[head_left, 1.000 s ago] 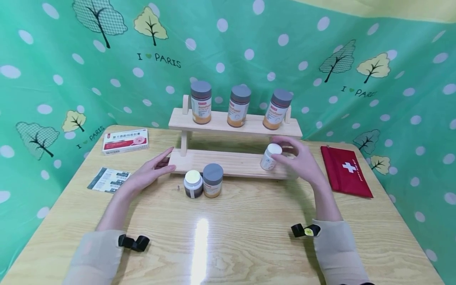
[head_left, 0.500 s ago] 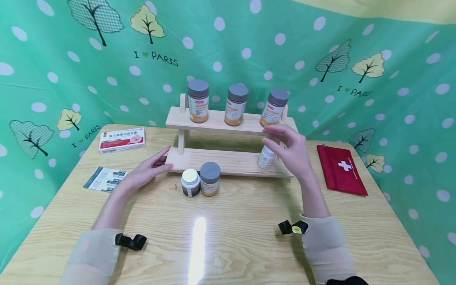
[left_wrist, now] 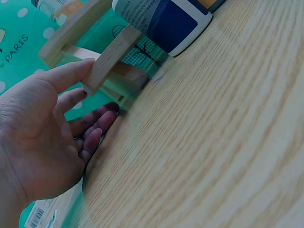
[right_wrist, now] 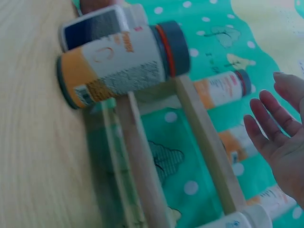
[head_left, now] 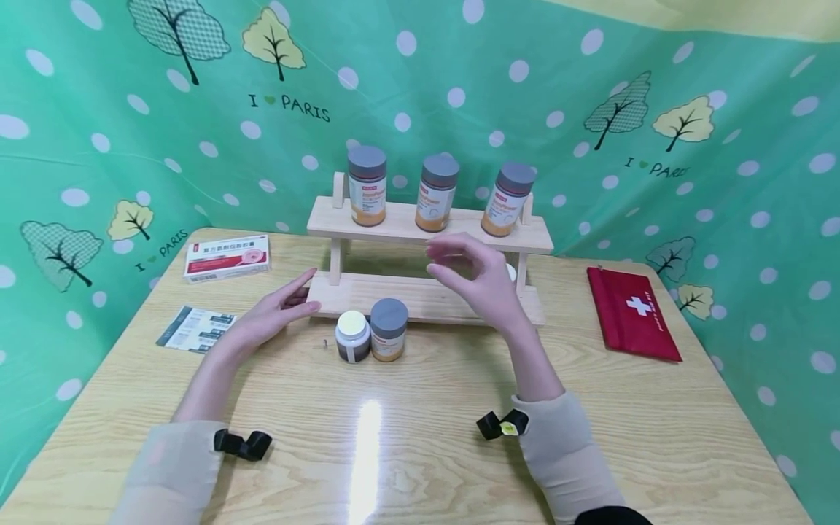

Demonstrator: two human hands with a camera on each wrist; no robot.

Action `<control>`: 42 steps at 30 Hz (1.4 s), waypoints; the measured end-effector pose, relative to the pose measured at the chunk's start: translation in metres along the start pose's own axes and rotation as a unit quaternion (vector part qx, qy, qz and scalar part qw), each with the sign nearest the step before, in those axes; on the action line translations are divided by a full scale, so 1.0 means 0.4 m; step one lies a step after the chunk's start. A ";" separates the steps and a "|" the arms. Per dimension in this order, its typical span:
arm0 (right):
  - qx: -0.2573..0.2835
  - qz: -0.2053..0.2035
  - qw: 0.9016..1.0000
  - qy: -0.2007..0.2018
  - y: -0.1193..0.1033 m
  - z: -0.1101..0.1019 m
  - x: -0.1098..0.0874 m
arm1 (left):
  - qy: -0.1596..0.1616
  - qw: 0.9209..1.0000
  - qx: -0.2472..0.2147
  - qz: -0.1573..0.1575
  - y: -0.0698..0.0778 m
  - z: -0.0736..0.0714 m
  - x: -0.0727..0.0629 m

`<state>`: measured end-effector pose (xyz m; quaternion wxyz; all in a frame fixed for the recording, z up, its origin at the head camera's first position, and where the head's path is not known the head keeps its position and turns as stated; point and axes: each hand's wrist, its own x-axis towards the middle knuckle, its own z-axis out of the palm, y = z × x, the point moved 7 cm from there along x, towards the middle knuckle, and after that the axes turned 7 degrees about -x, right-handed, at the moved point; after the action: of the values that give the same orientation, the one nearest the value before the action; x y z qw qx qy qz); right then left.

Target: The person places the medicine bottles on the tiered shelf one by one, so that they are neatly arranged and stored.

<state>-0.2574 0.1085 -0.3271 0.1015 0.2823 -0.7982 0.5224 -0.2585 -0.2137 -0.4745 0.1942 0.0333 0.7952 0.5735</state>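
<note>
My left hand [head_left: 275, 313] rests against the left end of a two-tier wooden shelf [head_left: 394, 294]; its thumb touches the lower board and the other fingers lie loosely bent. My right hand [head_left: 482, 281] hovers in front of the shelf, fingers curved and apart, holding nothing. Behind it, a small white bottle stands at the right of the lower board, mostly hidden except for its white cap [head_left: 512, 273]. Three grey-capped supplement bottles [head_left: 436, 193] stand along the upper board. On the table before the shelf are a white-capped bottle [head_left: 353, 337] and a grey-capped bottle [head_left: 389, 329], side by side.
A medicine box [head_left: 227, 258] and a blister pack [head_left: 197, 329] lie on the left of the wooden table [head_left: 275, 415]. At the right lies a red first aid pouch [head_left: 633, 313]. A green patterned cloth [head_left: 459, 44] hangs behind.
My right hand has let go of the small white bottle, which stays on the lower board, and has moved left along the shelf. The left hand keeps its place.
</note>
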 end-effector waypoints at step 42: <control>-0.081 0.025 0.955 -0.285 0.059 0.221 -0.048 | -0.005 1.000 -0.003 0.009 0.003 0.007 0.005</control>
<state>-0.2430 0.0431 -0.3926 -0.1202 0.3904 -0.8404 0.3562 -0.2595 -0.2102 -0.4746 0.1931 0.0432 0.7919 0.5777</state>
